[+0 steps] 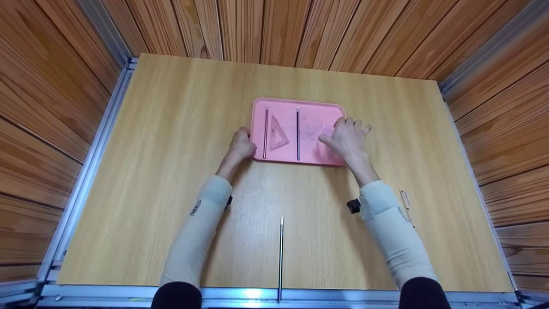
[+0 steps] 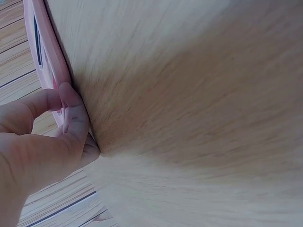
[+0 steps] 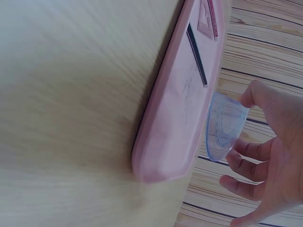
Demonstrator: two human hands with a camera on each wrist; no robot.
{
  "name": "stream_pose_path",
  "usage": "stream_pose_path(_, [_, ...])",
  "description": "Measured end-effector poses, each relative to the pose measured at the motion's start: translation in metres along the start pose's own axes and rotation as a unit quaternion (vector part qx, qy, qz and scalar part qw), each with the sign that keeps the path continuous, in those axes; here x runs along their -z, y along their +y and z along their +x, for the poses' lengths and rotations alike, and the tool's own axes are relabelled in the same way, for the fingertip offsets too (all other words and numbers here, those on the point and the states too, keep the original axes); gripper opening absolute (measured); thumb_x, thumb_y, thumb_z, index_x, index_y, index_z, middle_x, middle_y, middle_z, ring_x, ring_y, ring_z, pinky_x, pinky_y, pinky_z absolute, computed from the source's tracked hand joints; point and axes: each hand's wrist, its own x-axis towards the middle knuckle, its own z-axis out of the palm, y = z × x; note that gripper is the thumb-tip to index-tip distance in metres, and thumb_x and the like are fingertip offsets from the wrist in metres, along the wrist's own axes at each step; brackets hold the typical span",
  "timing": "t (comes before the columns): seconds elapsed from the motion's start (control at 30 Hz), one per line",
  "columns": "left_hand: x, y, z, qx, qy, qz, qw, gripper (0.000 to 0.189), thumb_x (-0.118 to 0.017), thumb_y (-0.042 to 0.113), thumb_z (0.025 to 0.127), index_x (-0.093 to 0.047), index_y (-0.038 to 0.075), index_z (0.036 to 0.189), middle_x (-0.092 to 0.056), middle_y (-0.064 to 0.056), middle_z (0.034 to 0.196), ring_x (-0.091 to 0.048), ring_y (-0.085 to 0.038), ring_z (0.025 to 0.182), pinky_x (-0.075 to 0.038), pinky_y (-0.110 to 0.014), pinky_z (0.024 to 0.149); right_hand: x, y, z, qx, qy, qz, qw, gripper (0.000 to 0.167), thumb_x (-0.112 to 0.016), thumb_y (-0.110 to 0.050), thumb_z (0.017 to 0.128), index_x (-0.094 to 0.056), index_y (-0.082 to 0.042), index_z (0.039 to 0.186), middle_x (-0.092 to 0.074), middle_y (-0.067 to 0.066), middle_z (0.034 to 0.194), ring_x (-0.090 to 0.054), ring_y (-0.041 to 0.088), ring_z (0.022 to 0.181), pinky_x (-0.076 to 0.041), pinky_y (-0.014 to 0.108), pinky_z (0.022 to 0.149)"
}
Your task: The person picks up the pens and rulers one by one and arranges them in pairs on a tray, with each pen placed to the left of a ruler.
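A pink tray (image 1: 283,101) lies on the wooden table, with two pencils (image 1: 265,133) (image 1: 298,134) and a clear triangular set square (image 1: 278,136) inside. My left hand (image 1: 242,143) grips the tray's left side; in the left wrist view its thumb and fingers (image 2: 71,97) close round the rim. Over the right part of the tray, my right hand (image 1: 349,136) holds a clear, bluish protractor (image 3: 225,125). The right wrist view shows thumb and fingertips pinching its edge, above the tray's surface, while other fingers spread out.
Another pencil (image 1: 281,257) lies at the table's front edge, its near end over the metal frame (image 1: 240,293). A small pale strip (image 1: 405,199) lies on the table right of my right forearm. Wood-plank walls (image 1: 283,34) surround the back and sides.
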Motion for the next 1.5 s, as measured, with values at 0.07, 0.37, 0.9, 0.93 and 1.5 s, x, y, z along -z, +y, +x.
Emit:
stream_pose_path(0.07, [0.000, -0.001, 0.001, -0.010, 0.005, 0.010, 0.9999, 0.036, -0.052, -0.008, 0.085, -0.049, -0.006, 0.121, -0.055, -0.015, 0.108, -0.053, -0.026, 0.094, -0.048, -0.031, 0.075, -0.001, -0.003, 0.008, 0.000, -0.006, -0.010, 0.9999, 0.066, -0.066, -0.058, 0.083, -0.059, 0.003, 0.106, -0.060, 0.027, 0.112, -0.050, 0.049, 0.112, -0.019, 0.077, 0.105])
stream_pose_path(0.37, [0.002, 0.004, 0.002, -0.008, 0.003, 0.015, 0.9999, 0.035, -0.052, -0.007, 0.086, -0.047, -0.005, 0.120, -0.052, -0.016, 0.108, -0.052, -0.028, 0.095, -0.047, -0.032, 0.074, -0.011, -0.016, 0.042, -0.021, -0.054, -0.006, 0.9983, 0.073, -0.066, -0.059, 0.084, -0.058, 0.006, 0.116, -0.057, 0.028, 0.123, -0.046, 0.049, 0.124, -0.015, 0.077, 0.107])
stream_pose_path(0.9, [0.000, -0.002, -0.002, 0.004, -0.001, 0.008, 1.0000, 0.036, -0.051, -0.008, 0.087, -0.046, -0.004, 0.123, -0.053, -0.014, 0.107, -0.054, -0.025, 0.091, -0.048, -0.028, 0.068, -0.042, -0.029, 0.056, -0.033, -0.072, -0.022, 0.9966, 0.055, -0.059, -0.055, 0.089, -0.061, -0.002, 0.100, -0.060, 0.023, 0.115, -0.047, 0.048, 0.123, -0.017, 0.079, 0.106])
stream_pose_path(0.93, [-0.001, -0.001, -0.001, 0.002, 0.000, 0.009, 1.0000, 0.036, -0.051, -0.008, 0.087, -0.046, -0.004, 0.122, -0.053, -0.015, 0.107, -0.055, -0.025, 0.092, -0.049, -0.029, 0.069, -0.042, -0.028, 0.057, -0.035, -0.070, -0.022, 0.9967, 0.055, -0.059, -0.055, 0.089, -0.061, -0.002, 0.100, -0.060, 0.023, 0.114, -0.047, 0.048, 0.122, -0.018, 0.079, 0.106])
stream_pose_path(1.5, [-0.002, 0.001, 0.002, 0.011, -0.003, 0.023, 0.9997, 0.038, -0.052, -0.007, 0.088, -0.046, -0.004, 0.125, -0.054, -0.016, 0.111, -0.056, -0.025, 0.094, -0.049, -0.027, 0.069, -0.046, -0.030, 0.057, -0.039, -0.073, -0.054, 0.9951, 0.056, -0.054, -0.053, 0.094, -0.064, 0.000, 0.109, -0.058, 0.025, 0.127, -0.044, 0.047, 0.130, -0.015, 0.081, 0.105])
